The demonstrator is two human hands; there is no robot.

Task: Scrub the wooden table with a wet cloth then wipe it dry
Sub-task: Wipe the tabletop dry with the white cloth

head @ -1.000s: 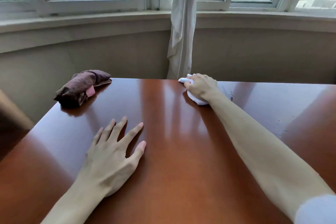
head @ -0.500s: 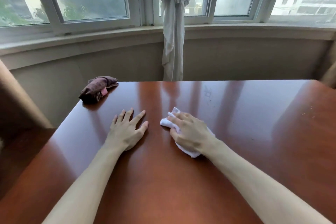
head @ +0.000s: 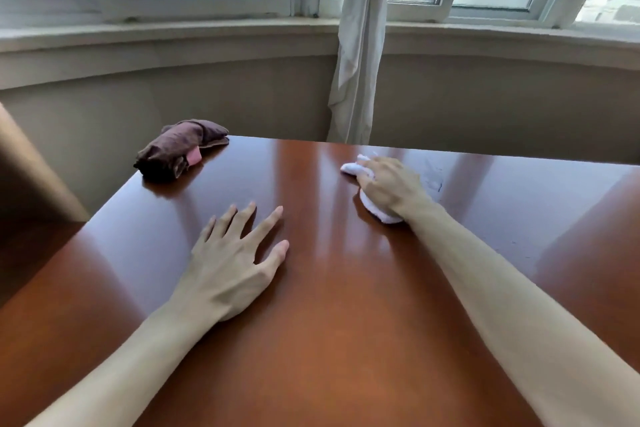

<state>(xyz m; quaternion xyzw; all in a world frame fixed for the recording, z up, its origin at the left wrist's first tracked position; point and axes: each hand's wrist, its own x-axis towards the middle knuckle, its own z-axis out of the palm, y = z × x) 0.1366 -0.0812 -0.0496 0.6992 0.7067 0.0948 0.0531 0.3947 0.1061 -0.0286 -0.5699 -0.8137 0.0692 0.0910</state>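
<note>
The glossy reddish-brown wooden table fills the lower view. My right hand reaches toward the table's far edge and grips a bunched white cloth, pressing it on the wood; most of the cloth is hidden under the hand, with a tip showing at its left. My left hand lies flat on the table at centre left, fingers spread, holding nothing. A folded dark brown cloth with a pink patch lies at the far left corner.
Behind the table runs a curved beige wall under a window sill. A tied pale curtain hangs down to the table's far edge. A faint smear marks the wood just right of my right hand.
My right hand slid the white cloth from the far edge toward me, then back out toward the far edge. My left hand stayed flat. The head view shifted.
</note>
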